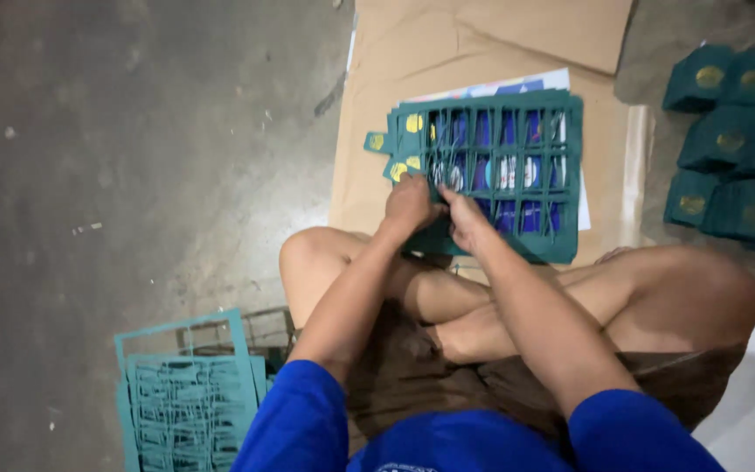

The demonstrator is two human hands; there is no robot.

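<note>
Head view: left hand (408, 205) and right hand (463, 218) pinch green die-cut sheet (517, 166), scrap frames (190, 398) aside.

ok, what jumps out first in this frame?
The green die-cut card sheet at top centre, lying on brown paper, with the left hand and right hand both picking at its lower left edge. Next, the green punched pieces with gold circles at right, and green leftover frames at bottom left.

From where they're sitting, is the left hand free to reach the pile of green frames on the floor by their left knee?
Probably yes. The left hand now rests on the green die-cut sheet ahead, and the frame pile lies on bare floor at that side, with nothing between. It would have to let go first.
</note>
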